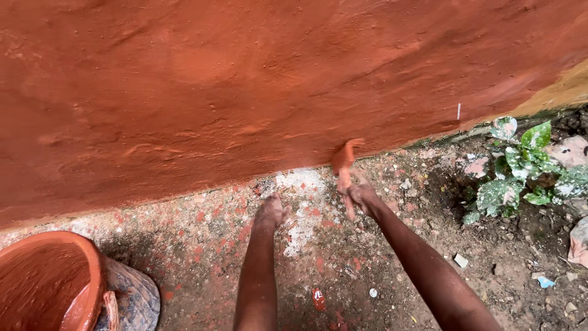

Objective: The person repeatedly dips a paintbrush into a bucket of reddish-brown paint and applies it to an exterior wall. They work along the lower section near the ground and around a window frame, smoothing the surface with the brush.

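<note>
My right hand (356,191) holds a paint brush (345,158) soaked in red-orange paint, its bristles against the bottom edge of the rough red-painted wall (257,86). My left hand (272,212) rests with curled fingers on the speckled ground just below the wall, holding nothing that I can see. Both forearms reach forward from the bottom of the view.
A bucket (92,270) full of red paint stands at the lower left on a grey stone. A green plant (520,168) spattered with white grows at the right by the wall's unpainted yellow end (560,92). Dirt, small stones and paint drips cover the ground (343,276).
</note>
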